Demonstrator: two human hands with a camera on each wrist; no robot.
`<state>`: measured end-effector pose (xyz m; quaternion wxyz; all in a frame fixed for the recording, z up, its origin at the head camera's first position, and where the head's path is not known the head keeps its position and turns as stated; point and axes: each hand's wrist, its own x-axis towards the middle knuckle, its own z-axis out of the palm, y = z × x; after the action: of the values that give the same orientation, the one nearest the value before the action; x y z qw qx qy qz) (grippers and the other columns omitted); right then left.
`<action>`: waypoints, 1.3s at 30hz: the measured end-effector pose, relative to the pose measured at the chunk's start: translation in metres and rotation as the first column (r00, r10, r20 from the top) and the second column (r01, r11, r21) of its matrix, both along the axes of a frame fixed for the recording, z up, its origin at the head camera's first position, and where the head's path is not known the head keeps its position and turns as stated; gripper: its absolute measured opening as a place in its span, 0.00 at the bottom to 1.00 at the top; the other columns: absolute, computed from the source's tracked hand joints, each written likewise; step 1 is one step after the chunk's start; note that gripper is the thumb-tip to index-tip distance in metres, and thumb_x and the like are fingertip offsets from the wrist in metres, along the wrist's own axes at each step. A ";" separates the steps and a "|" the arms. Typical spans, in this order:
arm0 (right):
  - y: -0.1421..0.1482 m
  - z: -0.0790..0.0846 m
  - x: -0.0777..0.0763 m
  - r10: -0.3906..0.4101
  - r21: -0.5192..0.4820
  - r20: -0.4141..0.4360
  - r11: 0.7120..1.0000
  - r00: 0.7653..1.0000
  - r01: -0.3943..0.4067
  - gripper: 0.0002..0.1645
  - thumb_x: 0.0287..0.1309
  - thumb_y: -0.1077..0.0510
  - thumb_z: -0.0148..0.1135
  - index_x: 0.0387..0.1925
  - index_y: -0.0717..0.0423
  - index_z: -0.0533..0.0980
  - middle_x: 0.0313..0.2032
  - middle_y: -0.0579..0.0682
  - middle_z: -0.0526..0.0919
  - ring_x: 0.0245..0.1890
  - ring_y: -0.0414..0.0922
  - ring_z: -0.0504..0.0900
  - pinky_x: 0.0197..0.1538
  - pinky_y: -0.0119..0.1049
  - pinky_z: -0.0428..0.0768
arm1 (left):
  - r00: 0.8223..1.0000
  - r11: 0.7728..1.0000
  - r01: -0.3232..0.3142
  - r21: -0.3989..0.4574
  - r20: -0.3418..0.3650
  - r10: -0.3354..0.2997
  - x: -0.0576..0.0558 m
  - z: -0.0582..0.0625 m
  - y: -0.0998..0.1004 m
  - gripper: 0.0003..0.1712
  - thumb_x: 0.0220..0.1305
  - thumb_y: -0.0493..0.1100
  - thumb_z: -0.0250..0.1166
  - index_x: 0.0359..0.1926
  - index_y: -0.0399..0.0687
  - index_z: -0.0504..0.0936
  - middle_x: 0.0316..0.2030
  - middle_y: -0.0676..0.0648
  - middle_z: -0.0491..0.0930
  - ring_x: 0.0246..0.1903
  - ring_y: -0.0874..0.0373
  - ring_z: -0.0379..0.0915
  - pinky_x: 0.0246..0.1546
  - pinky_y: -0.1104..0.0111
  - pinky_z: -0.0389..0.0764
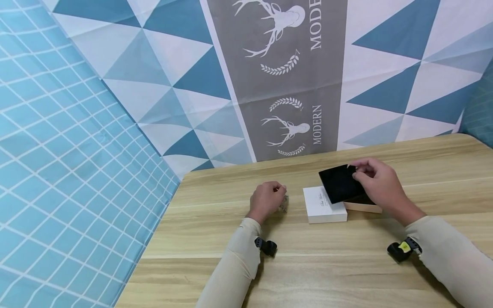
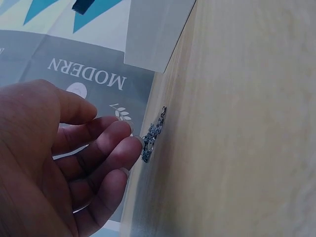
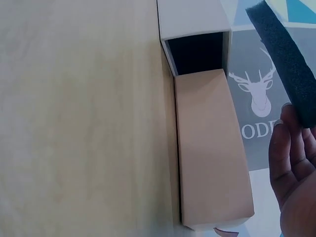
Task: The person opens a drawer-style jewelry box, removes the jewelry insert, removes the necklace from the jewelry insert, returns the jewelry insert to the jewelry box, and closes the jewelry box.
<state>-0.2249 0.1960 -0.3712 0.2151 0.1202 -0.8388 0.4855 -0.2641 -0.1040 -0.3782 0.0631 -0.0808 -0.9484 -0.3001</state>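
My right hand [image 1: 379,186] pinches a square black foam pad [image 1: 340,184] by its edge, tilted above a small box. The right wrist view catches the pad [image 3: 284,59] edge-on. Below it, the box's white sleeve [image 1: 319,209] with script lettering lies flat, and a tan drawer [image 3: 212,148] is pulled partly out of it. The drawer's inside is mostly hidden. My left hand [image 1: 266,200] is left of the box, its fingers loosely bent. Right at its fingertips, a silvery chain [image 2: 154,133] lies bunched on the table; whether they touch it I cannot tell.
The wood-grain table [image 1: 308,273] carries the box and the chain. Behind it hangs a patterned cloth [image 1: 289,85] with deer heads and triangles. A blue gridded cloth [image 1: 77,171] borders the left side.
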 end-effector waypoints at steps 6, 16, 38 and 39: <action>0.003 -0.001 -0.002 -0.027 -0.018 0.004 0.999 1.000 0.027 0.13 0.70 0.61 0.54 0.52 0.63 0.77 0.37 0.53 0.78 0.34 0.40 0.74 0.38 0.23 0.70 | 1.000 1.000 0.006 0.005 0.004 -0.006 -0.001 0.000 -0.001 0.15 0.72 0.54 0.59 0.37 0.56 0.90 0.28 0.60 0.82 0.21 0.61 0.71 0.27 0.64 0.71; 0.006 -0.003 -0.004 -0.050 -0.012 0.006 0.999 0.999 0.051 0.13 0.69 0.62 0.55 0.52 0.63 0.78 0.37 0.53 0.78 0.34 0.38 0.73 0.38 0.23 0.69 | 1.000 1.000 0.008 -0.006 0.002 -0.008 0.000 -0.001 0.000 0.14 0.71 0.54 0.59 0.36 0.58 0.89 0.30 0.60 0.83 0.23 0.62 0.71 0.27 0.65 0.71; 0.012 -0.004 -0.005 -0.103 -0.008 0.059 0.995 0.993 0.104 0.17 0.73 0.57 0.52 0.54 0.62 0.77 0.40 0.54 0.75 0.31 0.43 0.70 0.31 0.28 0.69 | 1.000 1.000 -0.001 -0.025 0.017 0.001 -0.002 -0.002 0.000 0.14 0.72 0.55 0.59 0.36 0.58 0.88 0.29 0.60 0.82 0.22 0.62 0.72 0.26 0.65 0.71; 0.013 -0.005 -0.005 -0.107 -0.007 0.060 0.994 0.992 0.107 0.17 0.73 0.57 0.52 0.54 0.62 0.77 0.40 0.54 0.75 0.31 0.43 0.70 0.30 0.29 0.69 | 1.000 1.000 0.000 -0.023 0.018 0.000 -0.001 -0.002 0.001 0.14 0.72 0.55 0.59 0.36 0.58 0.88 0.29 0.60 0.82 0.22 0.61 0.72 0.26 0.65 0.71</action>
<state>-0.2299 0.2092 -0.3757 0.2162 0.0595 -0.8476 0.4810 -0.2656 -0.1035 -0.3803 0.0538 -0.0788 -0.9523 -0.2897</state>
